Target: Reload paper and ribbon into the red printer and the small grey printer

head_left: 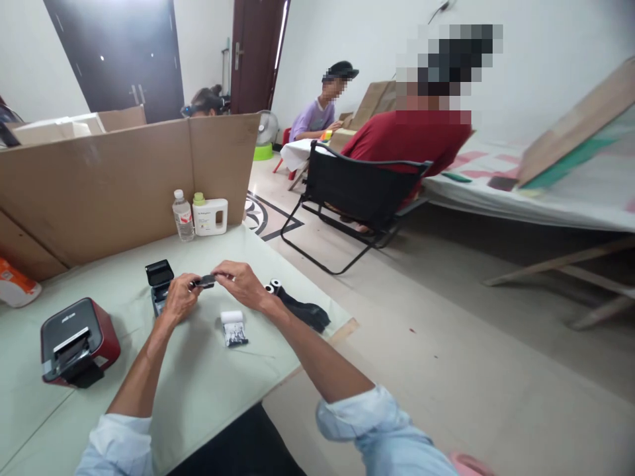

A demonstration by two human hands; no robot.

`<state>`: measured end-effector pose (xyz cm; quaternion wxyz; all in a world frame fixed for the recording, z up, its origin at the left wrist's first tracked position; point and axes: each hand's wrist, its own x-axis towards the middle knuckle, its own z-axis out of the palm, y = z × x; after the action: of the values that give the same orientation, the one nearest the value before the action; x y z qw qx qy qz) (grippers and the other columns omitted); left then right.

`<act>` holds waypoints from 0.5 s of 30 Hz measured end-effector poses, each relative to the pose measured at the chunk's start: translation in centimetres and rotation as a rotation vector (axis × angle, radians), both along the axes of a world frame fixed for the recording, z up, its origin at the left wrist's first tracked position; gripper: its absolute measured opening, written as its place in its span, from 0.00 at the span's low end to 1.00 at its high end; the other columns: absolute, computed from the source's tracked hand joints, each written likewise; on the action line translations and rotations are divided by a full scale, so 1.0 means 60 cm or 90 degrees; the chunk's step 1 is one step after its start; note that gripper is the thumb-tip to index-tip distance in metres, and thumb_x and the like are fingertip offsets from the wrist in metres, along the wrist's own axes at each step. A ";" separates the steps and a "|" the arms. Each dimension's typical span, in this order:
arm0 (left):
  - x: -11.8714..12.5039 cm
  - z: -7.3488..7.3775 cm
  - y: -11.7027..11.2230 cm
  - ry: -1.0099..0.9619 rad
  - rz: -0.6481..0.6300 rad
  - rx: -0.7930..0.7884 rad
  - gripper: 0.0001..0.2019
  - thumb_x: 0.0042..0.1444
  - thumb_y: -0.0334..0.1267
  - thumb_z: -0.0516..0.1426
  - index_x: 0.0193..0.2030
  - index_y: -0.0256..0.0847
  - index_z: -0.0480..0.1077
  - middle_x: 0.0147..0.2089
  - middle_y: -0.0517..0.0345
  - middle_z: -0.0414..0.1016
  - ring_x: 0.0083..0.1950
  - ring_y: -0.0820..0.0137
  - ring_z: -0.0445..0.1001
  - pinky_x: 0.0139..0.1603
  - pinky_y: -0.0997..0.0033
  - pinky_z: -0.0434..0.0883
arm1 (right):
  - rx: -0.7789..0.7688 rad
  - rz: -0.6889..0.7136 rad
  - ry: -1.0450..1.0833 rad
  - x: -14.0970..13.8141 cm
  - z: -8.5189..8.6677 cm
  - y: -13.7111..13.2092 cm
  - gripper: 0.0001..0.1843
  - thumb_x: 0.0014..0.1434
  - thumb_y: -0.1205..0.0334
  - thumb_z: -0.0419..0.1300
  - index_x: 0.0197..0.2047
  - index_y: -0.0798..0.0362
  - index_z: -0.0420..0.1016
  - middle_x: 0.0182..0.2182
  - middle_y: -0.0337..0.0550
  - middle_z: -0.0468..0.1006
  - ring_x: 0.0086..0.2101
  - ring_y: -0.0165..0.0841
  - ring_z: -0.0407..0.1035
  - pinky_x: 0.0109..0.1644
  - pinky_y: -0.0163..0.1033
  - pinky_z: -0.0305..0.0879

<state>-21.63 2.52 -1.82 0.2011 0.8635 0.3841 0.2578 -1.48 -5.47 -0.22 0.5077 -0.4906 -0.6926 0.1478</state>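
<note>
A small dark, flat piece (pixel 206 281) is pinched above the table between the fingertips of my left hand (pixel 181 299) and my right hand (pixel 242 284); its kind is too small to make out. Both hands are closed on its opposite ends. Just behind my left hand stands a small black device (pixel 159 274) with its lid raised, partly hidden by that hand. Below the held piece lies a white paper roll (pixel 232 317) with a black-and-white printed end hanging out. Right of my right wrist are a black cloth-like item (pixel 305 312) and small rolls with white ends (pixel 276 284).
A black-and-red printer (pixel 79 340) sits at the table's left. A clear bottle (pixel 184 217) and a white jug (pixel 211 217) stand before a cardboard partition (pixel 124 185). An orange-and-white container (pixel 17 283) is far left. Beyond, a person in red occupies a black folding chair (pixel 364 192).
</note>
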 end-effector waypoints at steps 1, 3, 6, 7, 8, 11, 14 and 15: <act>0.013 -0.010 -0.004 0.020 -0.001 0.002 0.09 0.57 0.29 0.60 0.43 0.41 0.80 0.42 0.52 0.83 0.39 0.65 0.79 0.48 0.66 0.74 | -0.002 -0.016 0.012 0.009 -0.019 -0.012 0.12 0.64 0.71 0.60 0.41 0.50 0.85 0.37 0.42 0.84 0.35 0.33 0.75 0.43 0.37 0.69; 0.036 -0.031 -0.010 0.041 -0.003 0.004 0.10 0.57 0.27 0.60 0.42 0.41 0.80 0.43 0.51 0.83 0.42 0.63 0.79 0.51 0.64 0.74 | -0.006 -0.042 0.035 0.022 -0.055 -0.032 0.12 0.63 0.70 0.59 0.41 0.50 0.85 0.38 0.43 0.84 0.37 0.34 0.77 0.43 0.38 0.71; 0.059 -0.057 -0.017 0.061 -0.003 0.007 0.12 0.56 0.25 0.59 0.42 0.42 0.79 0.43 0.51 0.82 0.46 0.61 0.79 0.54 0.62 0.74 | -0.006 -0.074 0.060 0.030 -0.097 -0.051 0.12 0.64 0.70 0.58 0.42 0.50 0.84 0.39 0.45 0.84 0.39 0.36 0.78 0.43 0.39 0.73; 0.063 -0.063 -0.018 0.066 -0.001 0.009 0.12 0.56 0.25 0.58 0.43 0.43 0.79 0.43 0.51 0.81 0.47 0.60 0.79 0.54 0.61 0.74 | -0.004 -0.083 0.066 0.029 -0.108 -0.055 0.13 0.63 0.70 0.58 0.42 0.50 0.84 0.39 0.45 0.84 0.39 0.36 0.78 0.43 0.39 0.73; 0.066 -0.067 -0.018 0.070 0.003 0.011 0.12 0.56 0.25 0.57 0.43 0.43 0.78 0.44 0.51 0.81 0.48 0.60 0.78 0.55 0.61 0.74 | -0.001 -0.091 0.070 0.028 -0.116 -0.058 0.13 0.63 0.71 0.57 0.42 0.49 0.83 0.39 0.45 0.84 0.39 0.36 0.78 0.43 0.39 0.74; 0.062 -0.074 -0.016 0.078 0.017 0.022 0.14 0.57 0.24 0.56 0.45 0.43 0.76 0.44 0.50 0.79 0.48 0.60 0.77 0.55 0.60 0.73 | 0.020 -0.106 0.073 0.019 -0.134 -0.063 0.15 0.63 0.72 0.57 0.44 0.49 0.83 0.40 0.45 0.83 0.40 0.36 0.78 0.45 0.40 0.75; 0.052 -0.075 -0.013 0.084 0.029 0.035 0.15 0.55 0.23 0.54 0.46 0.43 0.74 0.45 0.50 0.77 0.49 0.60 0.76 0.56 0.58 0.73 | 0.049 -0.108 0.057 0.008 -0.145 -0.063 0.14 0.65 0.71 0.57 0.45 0.48 0.83 0.43 0.46 0.83 0.44 0.37 0.79 0.50 0.43 0.76; 0.050 -0.075 -0.013 0.085 0.031 0.039 0.16 0.55 0.23 0.54 0.46 0.43 0.74 0.46 0.50 0.77 0.50 0.59 0.76 0.57 0.58 0.73 | 0.054 -0.109 0.050 0.005 -0.149 -0.063 0.14 0.65 0.71 0.57 0.45 0.48 0.82 0.44 0.46 0.83 0.45 0.38 0.79 0.51 0.43 0.76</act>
<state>-18.65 1.73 -6.35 0.1422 0.8751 0.4092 0.2157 -1.18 -9.28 -9.18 0.5652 -0.5198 -0.6337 0.0937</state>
